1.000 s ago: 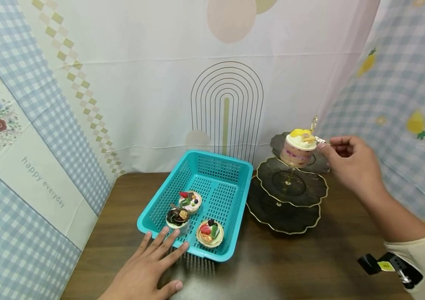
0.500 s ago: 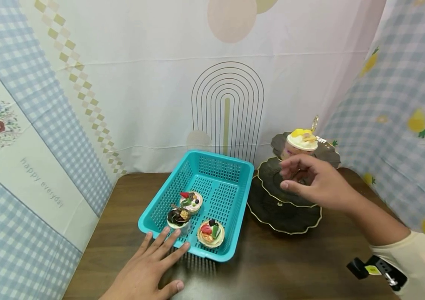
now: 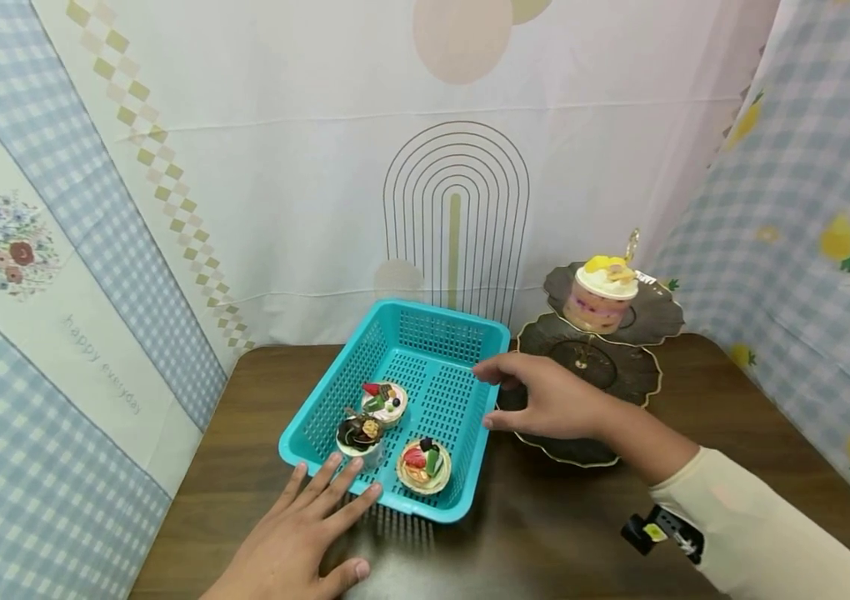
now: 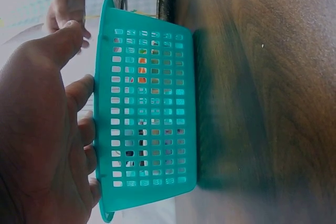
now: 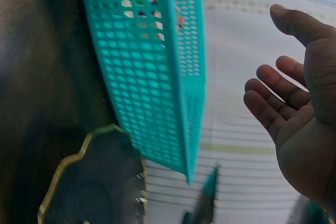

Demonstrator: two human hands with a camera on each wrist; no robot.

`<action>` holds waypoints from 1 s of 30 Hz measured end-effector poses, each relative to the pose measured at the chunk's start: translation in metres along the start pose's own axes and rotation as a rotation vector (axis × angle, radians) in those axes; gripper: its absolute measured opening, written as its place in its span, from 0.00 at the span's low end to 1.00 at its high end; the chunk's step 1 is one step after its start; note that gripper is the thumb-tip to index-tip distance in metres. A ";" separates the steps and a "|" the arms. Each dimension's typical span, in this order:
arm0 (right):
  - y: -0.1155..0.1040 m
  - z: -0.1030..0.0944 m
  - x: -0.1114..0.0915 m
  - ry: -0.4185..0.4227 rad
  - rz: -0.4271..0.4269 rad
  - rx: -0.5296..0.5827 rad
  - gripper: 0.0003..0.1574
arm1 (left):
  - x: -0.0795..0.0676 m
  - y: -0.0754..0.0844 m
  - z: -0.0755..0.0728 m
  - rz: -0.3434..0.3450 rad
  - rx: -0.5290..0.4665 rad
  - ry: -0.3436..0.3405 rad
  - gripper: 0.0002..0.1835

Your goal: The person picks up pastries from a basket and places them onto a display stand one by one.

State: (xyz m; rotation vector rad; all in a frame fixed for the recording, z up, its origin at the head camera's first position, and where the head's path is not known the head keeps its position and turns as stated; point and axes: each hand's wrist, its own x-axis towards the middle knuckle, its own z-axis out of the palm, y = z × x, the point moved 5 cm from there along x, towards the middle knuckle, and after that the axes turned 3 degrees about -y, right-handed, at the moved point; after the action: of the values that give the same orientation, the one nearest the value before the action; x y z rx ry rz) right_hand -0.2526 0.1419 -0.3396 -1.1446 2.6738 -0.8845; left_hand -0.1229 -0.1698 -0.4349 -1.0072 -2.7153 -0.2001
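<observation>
My left hand [image 3: 293,537] has its fingers spread, fingertips on the near rim of a turquoise plastic basket [image 3: 496,367]. In the left wrist view, the fingertips lie along that rim. Inside the basket are a cupcake with a strawberry and green leaf [image 3: 386,403], a chocolate-topped dessert cup [image 3: 360,440] and a fruit tart [image 3: 423,467]. My right hand [image 3: 548,396] holds nothing and hovers at the basket's right rim, fingers loosely bent with thumb apart. A layered dessert cup with cream and yellow fruit [image 3: 599,296] stands on the top tier of a dark stand [image 3: 653,312].
The three-tier stand has gold wavy edges; its middle tier [image 3: 616,375] and lowest tier [image 3: 575,450] sit right of the basket. Brown wooden table [image 3: 545,533] lies beneath. Patterned cloths [image 3: 305,192] hang behind and on both sides.
My right hand has let go of the yellow-fruit dessert cup on the top tier and moved left and down to the basket's right rim. My left hand has stayed put.
</observation>
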 end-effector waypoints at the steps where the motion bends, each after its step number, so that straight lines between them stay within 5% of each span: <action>1: 0.000 0.005 0.003 -0.013 -0.004 0.003 0.40 | 0.000 0.000 0.000 0.002 0.002 0.002 0.42; 14: 0.005 0.053 0.027 -0.173 0.033 -0.077 0.50 | 0.001 0.002 0.000 0.007 0.000 0.003 0.41; 30: 0.002 0.089 0.051 -0.389 0.131 -0.199 0.52 | 0.000 0.002 0.000 -0.005 -0.020 0.001 0.40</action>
State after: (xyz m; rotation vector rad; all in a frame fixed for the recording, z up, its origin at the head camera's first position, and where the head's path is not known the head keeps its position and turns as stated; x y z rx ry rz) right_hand -0.2626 0.0654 -0.4076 -1.0350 2.5119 -0.3373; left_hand -0.1213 -0.1679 -0.4350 -1.0057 -2.7199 -0.2291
